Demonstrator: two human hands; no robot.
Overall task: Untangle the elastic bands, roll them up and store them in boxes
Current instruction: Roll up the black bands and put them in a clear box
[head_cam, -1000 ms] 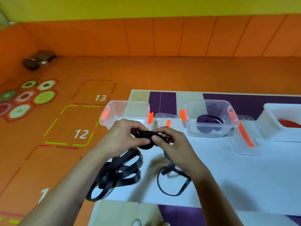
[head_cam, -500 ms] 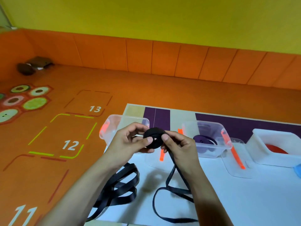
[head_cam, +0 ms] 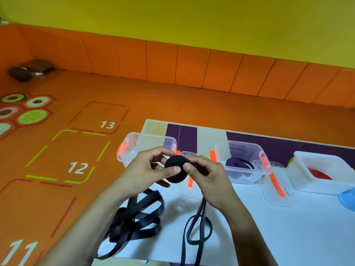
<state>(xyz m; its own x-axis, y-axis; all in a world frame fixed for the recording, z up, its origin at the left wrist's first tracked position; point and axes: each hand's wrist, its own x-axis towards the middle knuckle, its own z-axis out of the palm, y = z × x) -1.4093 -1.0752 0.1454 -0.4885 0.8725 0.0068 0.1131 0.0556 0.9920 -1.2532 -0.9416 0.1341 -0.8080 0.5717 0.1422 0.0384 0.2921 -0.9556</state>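
A black roll of elastic band (head_cam: pixel 175 176) is held up over the table between both hands. My left hand (head_cam: pixel 148 169) pinches its left side with thumb and fingers. My right hand (head_cam: pixel 207 175) pinches its right side, and the band's loose tail (head_cam: pixel 197 225) hangs from it down to the table. A tangled heap of black band (head_cam: pixel 138 217) lies at the table's near left corner. Behind my hands stands an empty clear box (head_cam: pixel 132 144) with orange clips. A second clear box (head_cam: pixel 244 160) to the right holds a purple roll (head_cam: pixel 235 163).
Clear lids (head_cam: pixel 276 191) with orange clips lie flat beside the boxes. A white box (head_cam: pixel 324 173) with a red roll stands at the right, a blue object (head_cam: pixel 347 198) at the right edge. The white table (head_cam: pixel 288 227) sits on an orange numbered floor.
The roll has been lifted from near the table up in front of the boxes and has grown rounder. The loose tail on the table has become shorter. The view has tilted up.
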